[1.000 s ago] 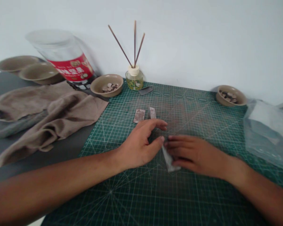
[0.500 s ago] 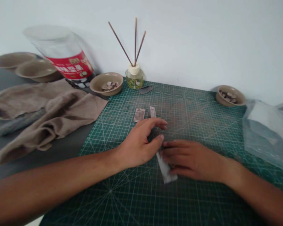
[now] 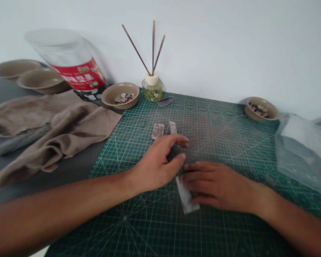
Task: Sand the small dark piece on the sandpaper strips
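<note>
My left hand rests on the green cutting mat, thumb and fingers apart with nothing visible between them. Just right of it, my right hand is closed over a pale grey strip that looks like sandpaper. The strip's lower end sticks out below the fingers; its upper part and anything beneath the hand are hidden. Beyond my left hand lie two small dusty pieces, a flat rectangle and a folded one, both stained brownish.
A bowl of small chips stands at the back left, beside a reed diffuser and a dark grey scrap. Another bowl and a plastic bag are on the right. At left are a brown cloth and large jar.
My right hand and the grey strip have shifted slightly toward me. My left hand has stayed in place.
</note>
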### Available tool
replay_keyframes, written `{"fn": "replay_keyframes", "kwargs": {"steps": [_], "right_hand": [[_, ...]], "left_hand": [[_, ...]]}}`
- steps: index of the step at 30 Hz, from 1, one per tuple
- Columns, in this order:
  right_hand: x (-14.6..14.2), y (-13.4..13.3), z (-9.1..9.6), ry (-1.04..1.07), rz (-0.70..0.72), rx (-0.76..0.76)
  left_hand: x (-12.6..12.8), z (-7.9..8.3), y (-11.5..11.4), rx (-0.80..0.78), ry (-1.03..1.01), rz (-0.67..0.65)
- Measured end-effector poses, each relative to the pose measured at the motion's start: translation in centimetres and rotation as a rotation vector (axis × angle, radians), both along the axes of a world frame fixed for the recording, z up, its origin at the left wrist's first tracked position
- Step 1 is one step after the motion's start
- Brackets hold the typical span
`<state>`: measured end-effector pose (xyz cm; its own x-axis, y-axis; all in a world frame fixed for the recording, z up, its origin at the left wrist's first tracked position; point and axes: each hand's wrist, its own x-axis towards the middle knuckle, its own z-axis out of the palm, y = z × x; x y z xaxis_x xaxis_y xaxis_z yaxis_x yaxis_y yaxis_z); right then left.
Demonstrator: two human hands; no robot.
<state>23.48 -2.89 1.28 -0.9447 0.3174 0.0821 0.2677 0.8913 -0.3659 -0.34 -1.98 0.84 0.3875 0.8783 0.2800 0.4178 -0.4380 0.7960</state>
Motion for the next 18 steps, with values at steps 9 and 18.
{"fn": "replay_keyframes", "kwargs": {"steps": [9,18], "right_hand": [[3.7,3.3,-0.7,0.030,-0.308,0.089],[4.1,4.7,-0.7,0.041,-0.289,0.122]], "left_hand": [[0.1,0.0,0.0,0.006,-0.014,0.001],[0.0,0.1,0.0,0.005,0.008,-0.003]]}}
